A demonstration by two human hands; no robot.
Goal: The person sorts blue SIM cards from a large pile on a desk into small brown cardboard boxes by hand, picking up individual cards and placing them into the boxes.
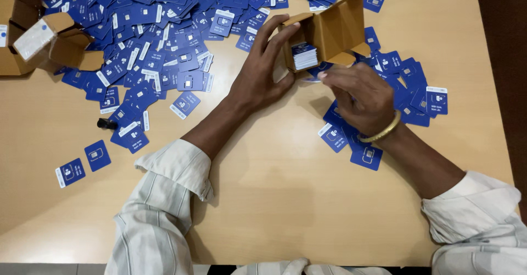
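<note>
A light wooden table (285,198) fills the view under soft, even light. Dark floor (508,60) shows past its right edge.

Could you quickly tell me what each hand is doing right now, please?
Left hand: fingers spread, steadying the small cardboard box of stacked cards.
Right hand: curled at the box opening; whether it holds anything cannot be told.

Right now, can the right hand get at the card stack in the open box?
Probably yes. The right hand sits just beside the small cardboard box, whose open side shows the card stack. The left hand grips the box's other edge, and nothing blocks the opening.
</note>
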